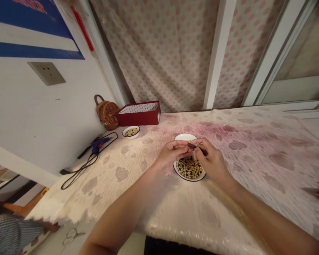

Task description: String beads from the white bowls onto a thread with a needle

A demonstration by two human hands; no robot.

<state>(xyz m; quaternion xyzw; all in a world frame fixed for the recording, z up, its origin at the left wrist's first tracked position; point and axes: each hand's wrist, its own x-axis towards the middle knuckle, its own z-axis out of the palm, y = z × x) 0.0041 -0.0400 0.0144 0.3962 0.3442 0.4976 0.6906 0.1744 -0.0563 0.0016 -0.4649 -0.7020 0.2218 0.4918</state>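
brown piece (196, 146) pinched in right hand (212, 163), left hand (172, 153) curled beside it, above bean plate (185, 136)

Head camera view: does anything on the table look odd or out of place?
Yes: the plastic table cover has reddish stains smeared along its far side, beyond the white plate of beans.
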